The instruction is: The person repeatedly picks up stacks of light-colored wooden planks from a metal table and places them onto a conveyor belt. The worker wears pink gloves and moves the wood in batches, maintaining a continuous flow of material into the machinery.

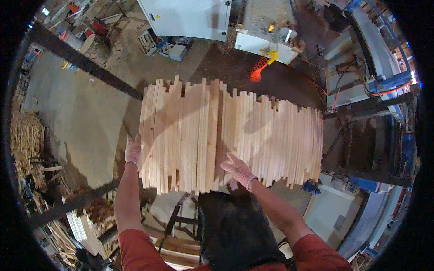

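A wide row of narrow, pale wooden strips point(181, 122) lies side by side in front of me, their far and near ends uneven. A darker gap runs between the left and right parts of the row. Wearing a light work glove, my left hand point(133, 150) rests flat along the outer left side of the row, fingers stretched. My right hand point(238, 169), gloved too, lies near the gap at the near ends, with its fingers extended toward the left. Its fingertips meet the strips beside the gap. Neither hand is wrapped around a strip.
Dark metal rails point(86, 61) flank the row on both sides. Beyond it stand a white cabinet point(187, 18) and a yellow air gun point(271, 56) with an orange coiled hose point(257, 70). Machinery point(361, 67) stands at right; wood piles point(27, 140) lie at left.
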Demonstrator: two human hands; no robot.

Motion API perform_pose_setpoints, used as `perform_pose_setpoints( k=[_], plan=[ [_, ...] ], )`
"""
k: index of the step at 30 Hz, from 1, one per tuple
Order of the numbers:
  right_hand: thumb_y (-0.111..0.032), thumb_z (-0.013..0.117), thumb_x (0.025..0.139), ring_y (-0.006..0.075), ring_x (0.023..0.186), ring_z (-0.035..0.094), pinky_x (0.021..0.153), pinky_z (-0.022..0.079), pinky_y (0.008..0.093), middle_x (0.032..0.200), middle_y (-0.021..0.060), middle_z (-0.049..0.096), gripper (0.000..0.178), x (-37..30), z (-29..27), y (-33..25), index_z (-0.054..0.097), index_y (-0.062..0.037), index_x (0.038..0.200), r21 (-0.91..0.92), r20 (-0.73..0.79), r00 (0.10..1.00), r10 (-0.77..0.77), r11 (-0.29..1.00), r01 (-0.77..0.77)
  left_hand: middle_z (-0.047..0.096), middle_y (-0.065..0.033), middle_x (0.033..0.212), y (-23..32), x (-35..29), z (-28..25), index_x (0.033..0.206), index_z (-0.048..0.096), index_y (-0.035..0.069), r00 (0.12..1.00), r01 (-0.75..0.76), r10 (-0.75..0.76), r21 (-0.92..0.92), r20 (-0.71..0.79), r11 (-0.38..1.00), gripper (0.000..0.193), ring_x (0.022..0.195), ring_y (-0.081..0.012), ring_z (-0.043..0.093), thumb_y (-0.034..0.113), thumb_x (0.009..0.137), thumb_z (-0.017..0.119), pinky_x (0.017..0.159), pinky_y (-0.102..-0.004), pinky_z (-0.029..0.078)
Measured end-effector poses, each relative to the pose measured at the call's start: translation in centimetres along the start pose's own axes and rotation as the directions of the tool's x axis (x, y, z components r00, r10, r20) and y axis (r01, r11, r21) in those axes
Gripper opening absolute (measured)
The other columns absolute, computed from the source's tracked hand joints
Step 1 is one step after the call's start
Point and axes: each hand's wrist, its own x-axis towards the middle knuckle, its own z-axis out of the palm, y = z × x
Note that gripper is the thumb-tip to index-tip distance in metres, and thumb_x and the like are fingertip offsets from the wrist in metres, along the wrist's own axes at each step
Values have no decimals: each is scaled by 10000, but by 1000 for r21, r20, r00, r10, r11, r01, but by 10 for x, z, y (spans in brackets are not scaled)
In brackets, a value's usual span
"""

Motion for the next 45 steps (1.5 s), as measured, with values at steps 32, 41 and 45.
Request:
perform_pose_setpoints(
  k=[32,41,45],
  plan=[
    [-639,804,773,348,1076,723,912,561,457,1130,222,741,852,51,40,-81,670,58,1244,71,-210,949,237,971,-227,667,-128,1354,33,-85,-170,1471,540,-10,926,372,51,-879,374,-298,716,1141,-264,677,87,813,806,1006,-446,541],
    [-648,743,897,281,954,686,871,526,422,1025,86,754,637,-62,-7,-62,701,-113,1240,116,-251,960,-124,981,157,664,-126,1361,229,-128,-279,1477,530,-2,988,136,69,-991,135,-4,714,1154,-263,677,44,814,791,999,-432,553],
    [-756,746,826,306,954,699,856,540,425,1023,187,747,922,-151,-48,-37,668,38,1288,178,-445,895,2,980,86,663,-125,1364,332,-181,-312,1480,526,2,980,25,198,-1000,28,17,715,1160,-262,677,25,815,784,995,-426,558]
  ],
)
